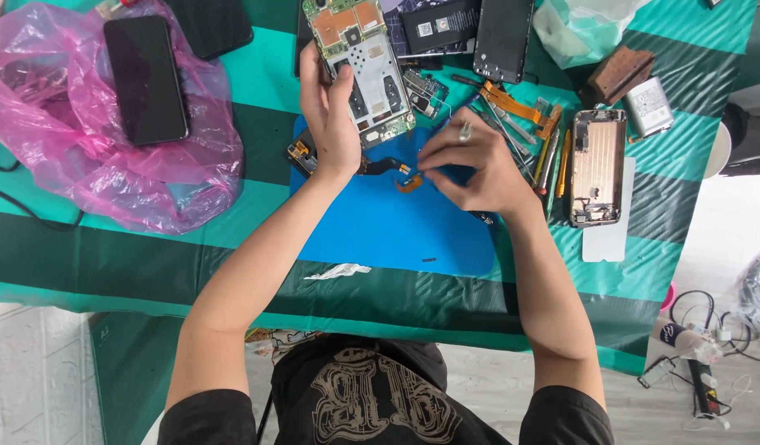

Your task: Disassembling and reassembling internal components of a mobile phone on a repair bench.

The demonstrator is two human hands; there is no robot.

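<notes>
Black shirt [380,400] with a pale print fills the bottom of the view, and both bare forearms reach forward over a blue mat [380,222]. On the far edge of that mat, the left hand [330,115] grips an opened phone [362,70] by its side, with the back cover off and the circuit board and metal shields bare. The right hand [470,161], a ring on one finger, pinches a small orange ribbon cable [409,181] that trails from the phone's lower end. Judging by this, the strip-down looks well along: the cover is off and a battery [440,26] lies apart, while the board is not yet lifted out. A row of tools [535,136] and a gold phone shell [598,167] lie to the right. A green striped tablecloth [108,255] covers the table; a pink plastic bag [83,156] holds a dark phone [146,80]. Pale flooring and tangled cables [709,346] show lower right.
</notes>
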